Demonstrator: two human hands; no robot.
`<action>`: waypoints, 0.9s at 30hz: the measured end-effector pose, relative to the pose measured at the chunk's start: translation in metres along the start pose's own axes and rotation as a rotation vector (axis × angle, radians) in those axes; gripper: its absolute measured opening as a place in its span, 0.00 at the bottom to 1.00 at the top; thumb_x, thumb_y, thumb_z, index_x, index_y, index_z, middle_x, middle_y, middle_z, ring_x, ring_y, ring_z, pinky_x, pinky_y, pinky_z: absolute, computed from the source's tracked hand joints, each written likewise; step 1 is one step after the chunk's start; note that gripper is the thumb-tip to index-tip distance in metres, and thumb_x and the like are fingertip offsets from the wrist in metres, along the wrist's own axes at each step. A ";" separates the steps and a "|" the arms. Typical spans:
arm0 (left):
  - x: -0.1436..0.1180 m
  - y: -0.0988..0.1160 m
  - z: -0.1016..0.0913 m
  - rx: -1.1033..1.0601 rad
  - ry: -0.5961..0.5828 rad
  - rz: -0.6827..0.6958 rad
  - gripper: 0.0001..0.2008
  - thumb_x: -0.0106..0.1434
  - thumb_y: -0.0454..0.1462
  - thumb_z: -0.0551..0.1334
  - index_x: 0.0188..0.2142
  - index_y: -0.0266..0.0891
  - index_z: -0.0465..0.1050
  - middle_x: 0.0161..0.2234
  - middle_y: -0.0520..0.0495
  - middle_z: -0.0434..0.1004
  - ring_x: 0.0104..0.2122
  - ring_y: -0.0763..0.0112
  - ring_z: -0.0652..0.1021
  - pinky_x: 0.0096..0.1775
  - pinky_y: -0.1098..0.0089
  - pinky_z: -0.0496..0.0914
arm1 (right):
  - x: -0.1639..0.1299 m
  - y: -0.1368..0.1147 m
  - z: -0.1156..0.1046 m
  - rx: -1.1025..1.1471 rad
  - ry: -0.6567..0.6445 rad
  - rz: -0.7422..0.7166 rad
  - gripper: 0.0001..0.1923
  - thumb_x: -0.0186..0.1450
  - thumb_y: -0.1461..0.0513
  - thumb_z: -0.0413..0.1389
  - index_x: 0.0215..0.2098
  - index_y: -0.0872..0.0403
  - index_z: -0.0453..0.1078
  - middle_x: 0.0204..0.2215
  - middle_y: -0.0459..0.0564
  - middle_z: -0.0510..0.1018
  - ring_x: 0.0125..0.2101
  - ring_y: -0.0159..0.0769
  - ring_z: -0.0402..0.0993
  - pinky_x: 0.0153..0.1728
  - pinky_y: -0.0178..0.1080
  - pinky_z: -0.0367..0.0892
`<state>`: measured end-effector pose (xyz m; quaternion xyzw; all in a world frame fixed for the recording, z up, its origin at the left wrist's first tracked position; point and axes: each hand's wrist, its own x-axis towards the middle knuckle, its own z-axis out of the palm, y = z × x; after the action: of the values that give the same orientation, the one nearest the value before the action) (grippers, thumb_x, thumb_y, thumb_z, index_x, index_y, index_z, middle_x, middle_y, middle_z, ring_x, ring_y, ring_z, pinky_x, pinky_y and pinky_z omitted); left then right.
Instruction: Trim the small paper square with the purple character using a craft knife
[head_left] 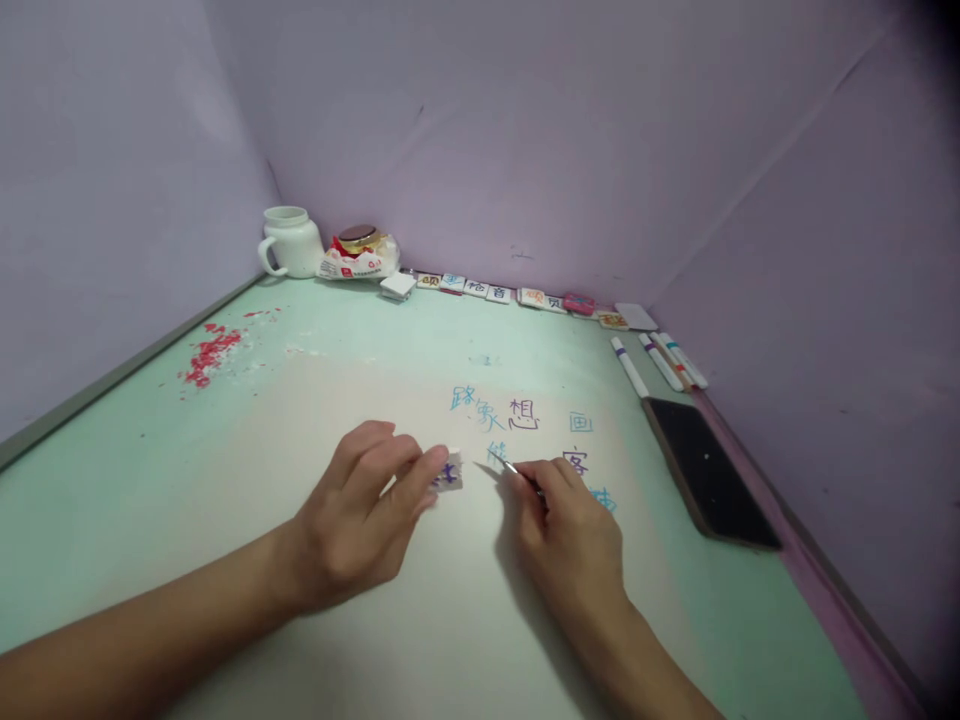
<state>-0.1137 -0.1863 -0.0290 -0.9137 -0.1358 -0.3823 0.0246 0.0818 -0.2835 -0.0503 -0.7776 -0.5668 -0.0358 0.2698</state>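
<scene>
Between the thumb and fingers of my left hand (367, 500) is a small white square tile (452, 472) with purple marks on it. Part of the tile is hidden behind the thumb. My right hand (570, 520) grips a slim pointed carving knife (510, 467), its thin tip aimed left toward the tile. A small gap separates tip and tile. Handwritten characters (523, 414) in blue and purple cover the tabletop just beyond and beside my right hand.
Lettered tiles (477, 288) line the back wall. A white mug (291, 243) and a plastic packet (358, 262) stand at the back left, near red shavings (211, 355). Several markers (628, 367) and a dark phone (712, 475) lie on the right.
</scene>
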 end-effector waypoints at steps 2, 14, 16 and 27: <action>0.001 -0.001 -0.001 0.039 -0.052 0.086 0.29 0.63 0.23 0.55 0.63 0.35 0.55 0.44 0.39 0.69 0.46 0.57 0.69 0.46 0.57 0.71 | 0.001 0.003 -0.001 0.033 -0.011 0.006 0.11 0.68 0.60 0.49 0.35 0.52 0.72 0.29 0.45 0.76 0.25 0.30 0.70 0.22 0.32 0.55; -0.002 -0.001 0.004 -0.461 -0.127 -0.240 0.23 0.63 0.32 0.61 0.58 0.37 0.61 0.48 0.38 0.67 0.47 0.57 0.70 0.45 0.57 0.72 | 0.002 -0.013 -0.024 0.630 -0.162 0.276 0.12 0.63 0.52 0.54 0.33 0.52 0.72 0.23 0.44 0.74 0.23 0.31 0.68 0.24 0.34 0.62; -0.001 0.002 0.002 -0.488 -0.125 -0.210 0.24 0.63 0.31 0.61 0.58 0.36 0.61 0.47 0.37 0.68 0.46 0.57 0.71 0.44 0.57 0.72 | 0.004 -0.015 -0.027 0.784 -0.290 0.383 0.14 0.57 0.52 0.58 0.33 0.53 0.73 0.22 0.44 0.75 0.22 0.32 0.68 0.23 0.34 0.61; 0.007 0.013 0.003 -0.382 -0.044 0.051 0.19 0.59 0.25 0.59 0.51 0.21 0.63 0.40 0.30 0.69 0.41 0.54 0.70 0.39 0.54 0.72 | 0.001 -0.031 -0.028 0.758 -0.386 0.417 0.11 0.55 0.56 0.56 0.21 0.54 0.73 0.16 0.42 0.68 0.20 0.28 0.58 0.22 0.34 0.53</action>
<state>-0.1037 -0.1973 -0.0255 -0.9130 -0.0382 -0.3804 -0.1425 0.0614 -0.2885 -0.0147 -0.7138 -0.4116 0.3738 0.4258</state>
